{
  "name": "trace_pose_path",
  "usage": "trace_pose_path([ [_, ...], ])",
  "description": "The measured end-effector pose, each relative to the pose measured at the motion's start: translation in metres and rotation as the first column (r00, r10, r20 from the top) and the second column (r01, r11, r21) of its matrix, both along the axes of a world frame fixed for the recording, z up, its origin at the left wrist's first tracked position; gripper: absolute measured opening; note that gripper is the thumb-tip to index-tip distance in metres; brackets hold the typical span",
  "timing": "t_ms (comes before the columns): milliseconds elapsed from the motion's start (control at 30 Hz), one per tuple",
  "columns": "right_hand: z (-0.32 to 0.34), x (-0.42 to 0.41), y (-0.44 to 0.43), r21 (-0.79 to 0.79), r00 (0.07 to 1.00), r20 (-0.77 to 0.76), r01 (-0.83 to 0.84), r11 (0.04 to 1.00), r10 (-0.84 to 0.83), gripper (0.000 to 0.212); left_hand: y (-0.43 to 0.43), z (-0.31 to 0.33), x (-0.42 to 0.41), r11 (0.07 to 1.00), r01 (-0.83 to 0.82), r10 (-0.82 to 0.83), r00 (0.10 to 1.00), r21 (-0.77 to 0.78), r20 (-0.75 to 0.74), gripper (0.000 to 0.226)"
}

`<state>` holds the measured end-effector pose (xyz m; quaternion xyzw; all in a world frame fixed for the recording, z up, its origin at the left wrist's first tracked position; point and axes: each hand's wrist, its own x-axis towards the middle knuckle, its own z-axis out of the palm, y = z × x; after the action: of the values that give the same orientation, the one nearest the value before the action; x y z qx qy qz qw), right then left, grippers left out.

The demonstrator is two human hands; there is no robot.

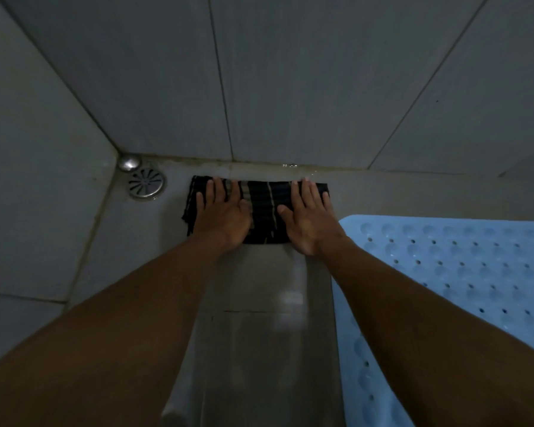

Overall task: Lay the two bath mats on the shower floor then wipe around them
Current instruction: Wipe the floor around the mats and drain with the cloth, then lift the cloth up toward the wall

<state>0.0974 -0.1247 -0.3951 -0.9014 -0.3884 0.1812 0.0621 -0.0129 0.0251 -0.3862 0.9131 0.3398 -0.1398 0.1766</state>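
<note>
– At the foot of the back wall point(290, 87), on the shower floor point(148, 238), what is touched by the fingers point(219, 188)?
– A dark striped cloth point(264, 211) is pressed flat by both hands. The left hand point(225, 215) is laid on its left half and the right hand point(309, 220) on its right half. All fingers are extended and slightly spread; nothing is gripped.
– Where is the cloth located relative to the fingers?
– It is spread directly beneath them. Its far edge is reached by their tips, just short of the wall joint. A round drain point(146, 183) is seen near its left end.
– And the bath mat?
– One blue bath mat point(460, 272), perforated, is laid flat on the floor just beside the right hand.
</note>
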Motion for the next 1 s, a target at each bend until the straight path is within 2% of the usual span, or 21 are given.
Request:
trace_pose_path([
  [200, -0.001, 0.026, 0.013, 0.077, 1.000, -0.012, 0.010, 0.997, -0.009, 0.060, 0.019, -0.007, 0.019, 0.993, 0.051, -0.053, 0.998, 0.105, 0.018, 0.060],
  [267, -0.002, 0.034, 0.015, 0.158, 1.000, 0.007, -0.014, 0.987, 0.013, 0.054, 0.021, -0.006, 0.021, 0.978, 0.046, -0.069, 0.992, 0.204, 0.105, 0.055],
  [333, -0.007, 0.041, 0.015, 0.212, 0.996, 0.089, -0.045, 0.976, 0.027, 0.045, 0.024, 0.000, 0.025, 0.963, -0.031, -0.025, 0.979, 0.269, 0.202, 0.045],
  [433, 0.007, 0.049, 0.019, 0.145, 0.986, 0.158, 0.024, 0.989, -0.047, 0.043, 0.032, 0.018, 0.034, 0.938, -0.117, 0.062, 0.982, 0.325, 0.176, 0.031],
  [533, 0.025, 0.057, 0.029, 0.035, 0.970, 0.240, 0.026, 0.999, -0.034, 0.037, 0.040, 0.029, 0.039, 0.912, -0.030, -0.027, 0.991, 0.408, 0.132, 0.024],
  [633, 0.041, 0.064, 0.032, 0.033, 0.965, 0.261, 0.015, 0.999, -0.023, 0.035, 0.047, 0.041, 0.036, 0.890, -0.061, -0.031, 0.981, 0.453, 0.194, 0.027],
  [767, 0.077, 0.061, 0.028, 0.159, 0.961, 0.271, 0.019, 0.987, -0.062, 0.029, 0.046, 0.074, 0.027, 0.897, -0.121, -0.040, 0.936, 0.426, 0.350, 0.026],
  [833, 0.110, 0.056, 0.023, 0.242, 0.965, 0.228, 0.075, 0.967, -0.132, 0.022, 0.041, 0.103, 0.025, 0.926, -0.152, 0.001, 0.916, 0.345, 0.400, 0.021],
  [1000, 0.223, 0.055, 0.001, 0.399, 0.966, 0.181, 0.099, 0.912, -0.184, 0.027, 0.019, 0.209, 0.032, 0.969, -0.225, 0.141, 0.841, 0.101, 0.523, 0.014],
])
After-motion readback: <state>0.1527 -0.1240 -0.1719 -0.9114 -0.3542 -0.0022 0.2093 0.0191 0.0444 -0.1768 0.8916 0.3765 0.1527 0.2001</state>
